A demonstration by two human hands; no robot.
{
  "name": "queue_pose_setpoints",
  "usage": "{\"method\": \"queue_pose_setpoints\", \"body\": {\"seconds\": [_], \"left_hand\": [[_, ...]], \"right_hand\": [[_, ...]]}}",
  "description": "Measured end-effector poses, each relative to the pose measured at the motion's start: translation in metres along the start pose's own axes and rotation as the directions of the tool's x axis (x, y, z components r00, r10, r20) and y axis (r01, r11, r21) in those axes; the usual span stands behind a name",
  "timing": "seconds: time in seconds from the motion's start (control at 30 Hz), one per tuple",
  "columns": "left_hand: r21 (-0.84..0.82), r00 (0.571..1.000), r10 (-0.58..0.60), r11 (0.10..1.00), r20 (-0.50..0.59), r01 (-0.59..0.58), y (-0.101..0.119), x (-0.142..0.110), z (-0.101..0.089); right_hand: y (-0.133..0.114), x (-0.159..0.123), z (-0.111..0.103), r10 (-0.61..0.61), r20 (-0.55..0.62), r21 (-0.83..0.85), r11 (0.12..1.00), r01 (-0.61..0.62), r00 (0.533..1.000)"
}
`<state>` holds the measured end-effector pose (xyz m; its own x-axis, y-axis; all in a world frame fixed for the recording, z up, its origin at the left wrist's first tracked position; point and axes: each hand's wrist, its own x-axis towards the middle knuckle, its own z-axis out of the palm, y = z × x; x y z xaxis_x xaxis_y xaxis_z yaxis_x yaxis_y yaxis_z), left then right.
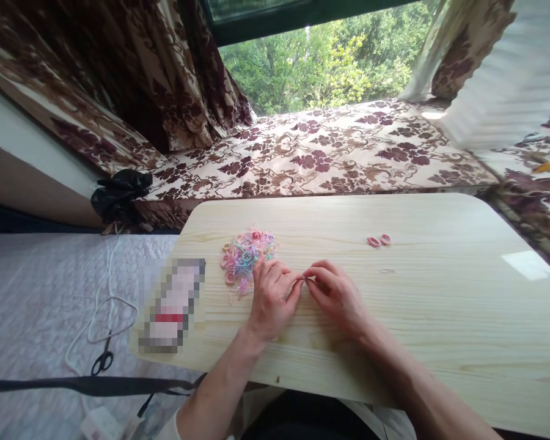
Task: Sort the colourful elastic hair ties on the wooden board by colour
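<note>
Over the middle of the table, my left hand (274, 297) and my right hand (333, 294) meet at the fingertips. Each has thumb and forefinger pinched together around something tiny between them, too small to name. Just beyond my left hand lies a loose pile of coloured hair ties (247, 253) in pink, purple, mint and yellow; the hand hides part of it. Two pink hair ties (373, 242) rest side by side farther back on the right. A thin pale loop (387, 271) lies nearer, to the right of my right hand.
The light wooden table (440, 318) has a blurred-out flat item (172, 305) at its left edge. On the quilted bed (36, 305) to the left are black-handled scissors (102, 362) and a white cable (107, 299). A flower-patterned window seat (311, 159) borders the table's far side.
</note>
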<state>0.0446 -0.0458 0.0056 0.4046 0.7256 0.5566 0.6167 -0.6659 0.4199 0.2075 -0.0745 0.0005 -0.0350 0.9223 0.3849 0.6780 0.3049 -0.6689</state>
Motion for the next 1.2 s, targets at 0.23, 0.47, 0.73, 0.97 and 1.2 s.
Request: {"method": "queue_pose_setpoints", "body": {"seconds": [0.23, 0.47, 0.73, 0.97, 1.2], "left_hand": [[0.055, 0.998, -0.058, 0.997, 0.01, 0.057, -0.001, -0.002, 0.002], [0.064, 0.997, -0.071, 0.995, -0.003, 0.071, 0.0, -0.002, 0.002], [0.083, 0.998, -0.027, 0.996, 0.048, 0.023, -0.002, -0.004, 0.003], [0.088, 0.998, -0.018, 0.996, 0.067, 0.012, -0.001, -0.003, 0.003], [0.071, 1.0, -0.028, 0.997, 0.008, 0.027, -0.001, -0.003, 0.004]], "right_hand": [[0.006, 0.0, -0.008, 0.014, -0.006, -0.15, 0.989, -0.014, 1.0], [0.011, 0.0, -0.016, 0.008, -0.023, -0.2, 0.98, -0.012, 1.0], [0.019, 0.0, -0.013, 0.031, -0.098, -0.265, 0.963, -0.056, 0.995], [0.014, 0.006, -0.009, 0.038, -0.041, -0.361, 0.931, -0.05, 0.998], [0.014, 0.008, -0.009, 0.021, -0.014, -0.386, 0.922, -0.025, 1.0]]}}
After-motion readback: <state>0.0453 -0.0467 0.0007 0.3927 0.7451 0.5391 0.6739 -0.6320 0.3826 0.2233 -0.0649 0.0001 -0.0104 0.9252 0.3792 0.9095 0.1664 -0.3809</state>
